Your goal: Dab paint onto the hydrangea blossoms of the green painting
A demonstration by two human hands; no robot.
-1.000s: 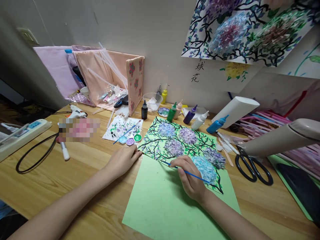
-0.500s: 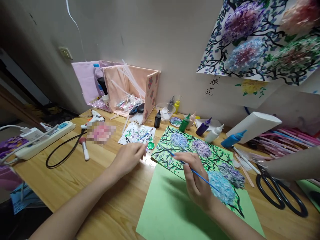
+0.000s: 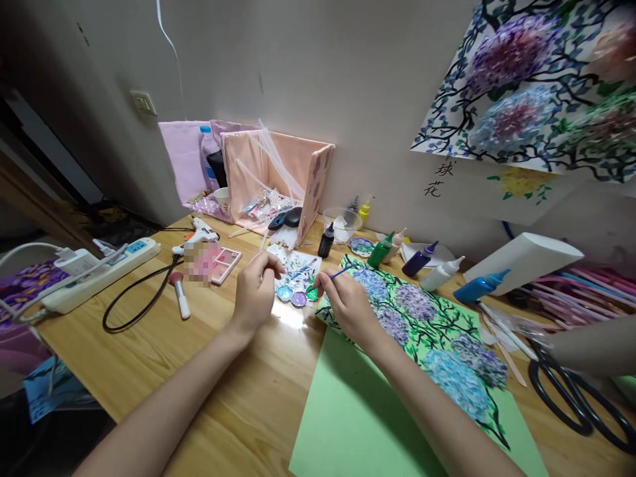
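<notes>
My right hand [image 3: 348,301] pinches a thin blue paintbrush [image 3: 342,271], its tip down at the small paint caps [image 3: 297,295] beside the painting. The painting [image 3: 422,324] shows purple and blue hydrangeas with black branches on green, and it lies on a green sheet [image 3: 358,411]. My left hand [image 3: 256,291] hovers just left of the paint caps with fingers curled together; nothing shows in them. A paint-smeared white paper [image 3: 298,264] lies behind the caps.
Paint bottles [image 3: 420,260] line the wall behind the painting. A pink fabric box [image 3: 278,179] stands at the back. A power strip [image 3: 99,273], black cable [image 3: 139,298] and glue gun [image 3: 196,237] lie left. Black scissors [image 3: 576,397] and straws [image 3: 586,285] sit right.
My right hand has moved left off the painting and brought the brush tip to the paint caps. My left hand has lifted from the painting's corner. The view has swung left.
</notes>
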